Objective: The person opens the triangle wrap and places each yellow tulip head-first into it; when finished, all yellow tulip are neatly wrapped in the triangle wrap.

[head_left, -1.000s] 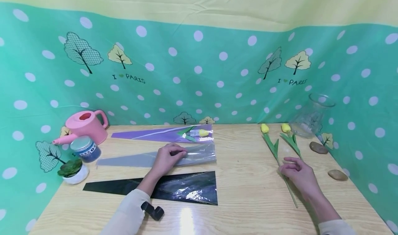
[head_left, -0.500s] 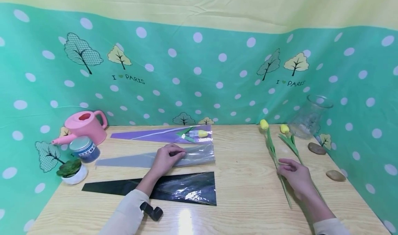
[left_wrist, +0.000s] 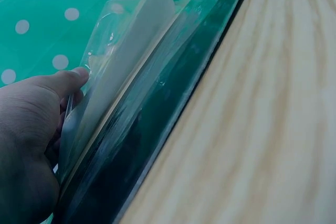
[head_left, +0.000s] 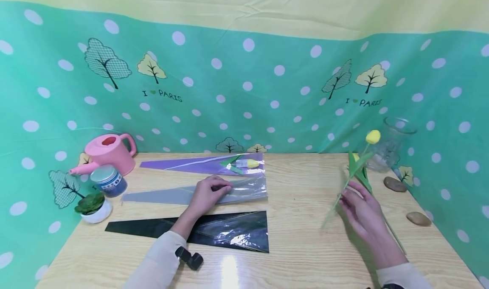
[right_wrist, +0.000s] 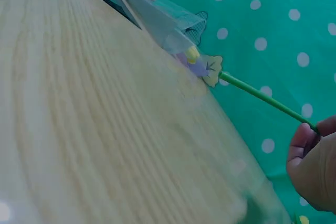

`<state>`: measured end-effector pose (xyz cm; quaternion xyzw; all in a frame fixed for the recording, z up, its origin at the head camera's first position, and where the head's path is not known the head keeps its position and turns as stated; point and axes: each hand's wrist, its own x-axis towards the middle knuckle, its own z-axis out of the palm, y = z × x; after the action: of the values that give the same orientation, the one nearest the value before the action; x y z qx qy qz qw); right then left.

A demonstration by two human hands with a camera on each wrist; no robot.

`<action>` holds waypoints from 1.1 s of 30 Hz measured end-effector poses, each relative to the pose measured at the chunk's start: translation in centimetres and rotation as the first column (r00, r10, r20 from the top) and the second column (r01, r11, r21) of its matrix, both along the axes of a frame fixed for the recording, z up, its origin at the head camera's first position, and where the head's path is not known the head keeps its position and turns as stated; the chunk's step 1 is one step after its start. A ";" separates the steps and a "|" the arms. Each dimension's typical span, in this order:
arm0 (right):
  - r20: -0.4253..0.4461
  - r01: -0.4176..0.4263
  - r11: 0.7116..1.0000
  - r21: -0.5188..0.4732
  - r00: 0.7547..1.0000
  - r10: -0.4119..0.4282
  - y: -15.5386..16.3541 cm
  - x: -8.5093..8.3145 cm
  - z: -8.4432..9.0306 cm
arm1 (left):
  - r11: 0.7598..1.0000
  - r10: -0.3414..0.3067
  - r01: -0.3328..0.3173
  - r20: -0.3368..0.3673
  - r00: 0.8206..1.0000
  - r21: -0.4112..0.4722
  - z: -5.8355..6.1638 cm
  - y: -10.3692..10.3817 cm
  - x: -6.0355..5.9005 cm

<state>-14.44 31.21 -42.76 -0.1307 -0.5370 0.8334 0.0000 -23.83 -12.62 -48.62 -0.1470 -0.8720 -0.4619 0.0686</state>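
In the head view my left hand [head_left: 204, 195] pinches the clear film of the grey flower sleeve [head_left: 160, 197]. The left wrist view has that film [left_wrist: 100, 56] raised between thumb and fingers, standing away from the sleeve's back. Off to the right, my right hand [head_left: 361, 212] pinches the stem of a yellow tulip [head_left: 372, 136], its bloom up and tilted to the right. The right wrist view shows the green stem [right_wrist: 268, 99] sticking out past the fingertips. A second tulip [head_left: 395, 236] lies behind that hand, partly hidden by it.
A purple sleeve [head_left: 191, 165] with a tulip inside lies behind, a black sleeve [head_left: 233, 234] in front. At left stand a pink watering can [head_left: 111, 153], a blue jar [head_left: 109, 183] and a potted succulent [head_left: 96, 210]. A glass vase [head_left: 393, 149] and two stones [head_left: 418, 219] are at right.
The right hand has taken hold of the left tulip's stem and raised it off the table, its bloom swinging up and to the right. The left hand stays on the grey sleeve.
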 end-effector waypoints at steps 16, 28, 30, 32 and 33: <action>0.073 0.294 0.943 -0.156 0.956 -0.286 -6.2 -5.0 -0.2 | 1.000 -0.005 0.005 0.020 1.000 0.020 0.1 0.2 0.1; 0.057 0.390 0.902 -0.183 0.921 -0.386 -11.3 -7.9 -2.3 | 0.999 -0.010 0.010 0.005 1.000 0.032 0.1 0.0 0.2; 0.060 0.390 0.902 -0.184 0.921 -0.386 -11.9 -8.0 -2.5 | 0.999 -0.011 0.011 0.002 1.000 0.033 0.0 0.1 0.2; 0.069 0.392 0.901 -0.185 0.920 -0.386 -12.5 -8.0 -2.8 | 0.999 -0.013 0.013 -0.004 1.000 0.032 0.0 0.1 0.2; 0.071 0.392 0.901 -0.188 0.920 -0.385 -12.8 -8.0 -2.9 | 0.999 -0.014 0.014 -0.006 1.000 0.031 0.0 0.1 0.2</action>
<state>-22.44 18.37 -45.65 -0.2479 -0.4141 0.8639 0.1444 -23.68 -12.51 -48.67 -0.1534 -0.8634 -0.4755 0.0700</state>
